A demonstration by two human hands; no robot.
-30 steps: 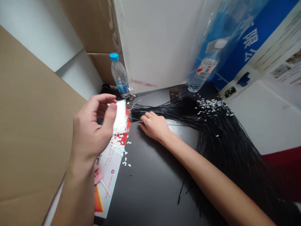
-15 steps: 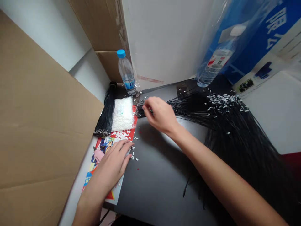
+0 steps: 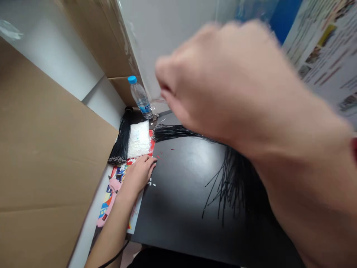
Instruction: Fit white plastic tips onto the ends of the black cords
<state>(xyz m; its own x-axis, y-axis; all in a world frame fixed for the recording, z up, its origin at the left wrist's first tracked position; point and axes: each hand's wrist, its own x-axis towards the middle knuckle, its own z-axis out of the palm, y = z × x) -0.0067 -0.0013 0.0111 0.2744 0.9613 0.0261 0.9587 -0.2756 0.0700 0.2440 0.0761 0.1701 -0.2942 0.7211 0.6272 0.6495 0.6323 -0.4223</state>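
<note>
Large and close to the camera, my right hand (image 3: 223,78) is raised with its fingers curled closed. Whatever they hold, if anything, is hidden. Below it a bundle of thin black cords (image 3: 174,133) lies across the dark table. More black cords (image 3: 231,186) fan out with loose ends at the right, partly behind my right arm. My left hand (image 3: 139,173) rests palm down, fingers stretched out, at the right edge of a colourful printed sheet (image 3: 135,219). Small white pieces (image 3: 151,182) lie by its fingertips. A bag of white pieces (image 3: 138,141) sits just beyond.
Left of the bag lies another black cord bundle (image 3: 122,139). A pink glue gun (image 3: 111,201) is beside my left forearm. A blue-capped water bottle (image 3: 141,98) stands at the back. A cardboard panel (image 3: 55,149) walls the left side. Red scraps (image 3: 158,156) dot the table (image 3: 178,208).
My right hand has left the cord bundle and risen toward the camera, hiding the second bottle and white-tipped cords. My left hand stays by the white pieces. The view has shifted somewhat.
</note>
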